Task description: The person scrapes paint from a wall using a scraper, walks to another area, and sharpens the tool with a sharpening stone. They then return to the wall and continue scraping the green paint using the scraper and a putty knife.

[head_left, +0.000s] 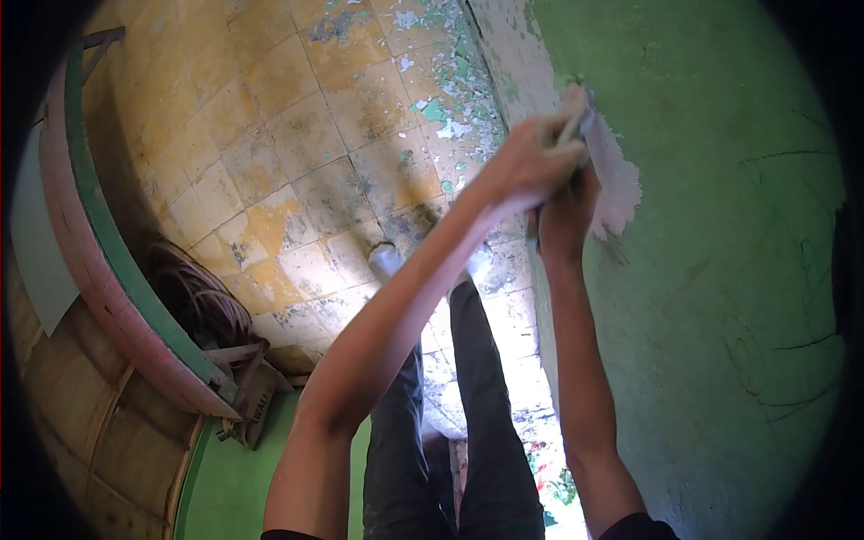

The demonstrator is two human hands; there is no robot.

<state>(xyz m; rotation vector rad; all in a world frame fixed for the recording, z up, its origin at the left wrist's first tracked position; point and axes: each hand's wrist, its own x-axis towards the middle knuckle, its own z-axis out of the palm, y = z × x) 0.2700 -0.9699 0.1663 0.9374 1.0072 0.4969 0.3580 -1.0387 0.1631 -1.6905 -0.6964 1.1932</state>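
Both hands are up against the green wall (720, 216), at a pale patch (616, 180) where the paint is gone. My left hand (537, 160) is closed around a pale, narrow tool (571, 129), whose grey edge meets the wall at the patch. Just below it, my right hand (569, 216) has its fingers bent, and a dark piece shows at its left side. Blur and overlap hide what the right fingers hold. Another bare strip of wall (522, 63) runs along the wall's base.
Green and white paint flakes (434, 110) lie on the tiled floor (306, 162) beside the wall. At the left stand a pink and green curved-looking board (90, 261), coiled material (202, 288) and a printed box (256, 405). My legs (481, 396) are below.
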